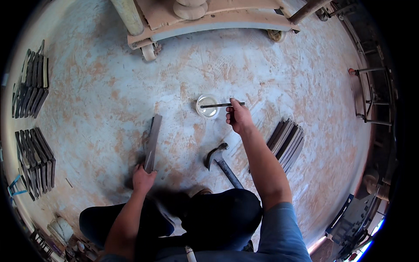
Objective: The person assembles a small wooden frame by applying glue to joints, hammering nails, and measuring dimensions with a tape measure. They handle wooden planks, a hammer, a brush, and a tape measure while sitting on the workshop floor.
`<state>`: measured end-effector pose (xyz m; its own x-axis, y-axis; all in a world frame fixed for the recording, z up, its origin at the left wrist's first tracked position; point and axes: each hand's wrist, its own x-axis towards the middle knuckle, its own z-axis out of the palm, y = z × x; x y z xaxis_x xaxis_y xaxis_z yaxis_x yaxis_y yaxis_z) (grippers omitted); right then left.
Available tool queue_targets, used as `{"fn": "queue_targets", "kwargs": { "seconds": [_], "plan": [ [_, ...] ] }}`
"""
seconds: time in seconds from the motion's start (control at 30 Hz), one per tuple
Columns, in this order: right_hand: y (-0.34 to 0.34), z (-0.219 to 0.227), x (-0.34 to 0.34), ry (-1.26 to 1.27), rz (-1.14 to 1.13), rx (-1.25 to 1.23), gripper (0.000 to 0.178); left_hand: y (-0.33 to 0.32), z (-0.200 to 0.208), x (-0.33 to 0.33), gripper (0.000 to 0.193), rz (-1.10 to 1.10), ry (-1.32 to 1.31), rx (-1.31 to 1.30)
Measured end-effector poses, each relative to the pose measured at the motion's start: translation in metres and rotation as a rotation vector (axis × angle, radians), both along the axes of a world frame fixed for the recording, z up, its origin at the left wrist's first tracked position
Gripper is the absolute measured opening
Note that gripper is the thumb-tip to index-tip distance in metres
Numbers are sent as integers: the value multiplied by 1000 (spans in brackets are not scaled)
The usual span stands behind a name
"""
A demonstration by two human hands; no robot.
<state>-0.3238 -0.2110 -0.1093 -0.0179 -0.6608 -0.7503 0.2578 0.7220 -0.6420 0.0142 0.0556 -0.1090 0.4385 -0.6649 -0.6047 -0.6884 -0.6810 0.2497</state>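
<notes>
My left hand is closed around the lower end of a long grey-brown wooden strip, tilted up from the floor. In my right hand is a thin dark stick, pinched near one end. The stick's other end reaches over a small round clear tub with shiny contents; I cannot tell whether the tip touches them. A claw hammer lies between my arms, its head pointing away from me. To the right, partly behind my right forearm, is a bundle of similar wooden strips.
Two stacks of dark strips, a far one and a near one, stand at the left. A wheeled wooden platform is at the far side. Metal racks line the right edge. The floor has brown dusty smears.
</notes>
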Motion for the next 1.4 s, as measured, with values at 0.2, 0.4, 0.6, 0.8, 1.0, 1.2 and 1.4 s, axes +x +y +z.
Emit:
{"fn": "queue_targets", "kwargs": {
  "seconds": [0.2,0.4,0.6,0.8,1.0,1.2,1.4],
  "plan": [
    [4,37,11,229,237,-263,32,-47,78,15,44,18,295,-235],
    [10,69,7,329,355,-347,31,-85,176,20,36,305,896,-128],
    [15,62,4,332,262,-303,30,-83,174,14,31,417,991,-125],
    [18,61,0,369,257,-324,29,-87,160,8,32,385,983,-63],
    [24,50,13,455,423,-322,26,-85,151,10,30,325,982,-75],
    [29,44,15,429,428,-311,27,-87,151,10,31,349,986,-66],
    [24,56,4,223,52,-230,29,-93,153,12,33,359,964,-37]
  ]
}}
